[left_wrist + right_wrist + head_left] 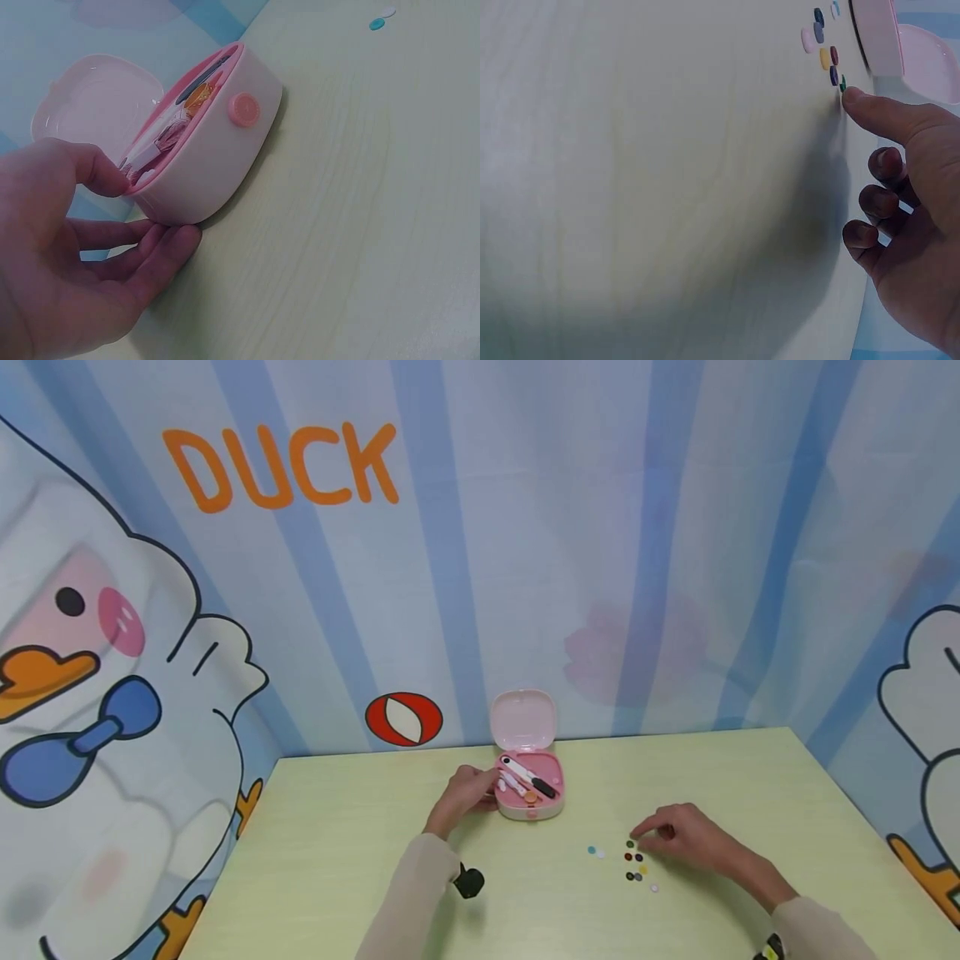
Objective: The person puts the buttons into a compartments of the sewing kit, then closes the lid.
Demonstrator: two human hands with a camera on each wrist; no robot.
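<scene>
A small pink and white box stands at the table's back with its lid raised. Inside lie a white tool with a black end and an orange round piece. My left hand grips the box's left side, thumb at the rim and fingers low against the wall. Over on the right, my right hand hovers by several buttons, thumb tip right at a green button. Its index fingertip is hidden in the right wrist view. Dark red and yellow buttons lie close by.
A blue button and a white button lie between the box and the other buttons. Behind the pale wooden table hangs a blue striped curtain with duck pictures.
</scene>
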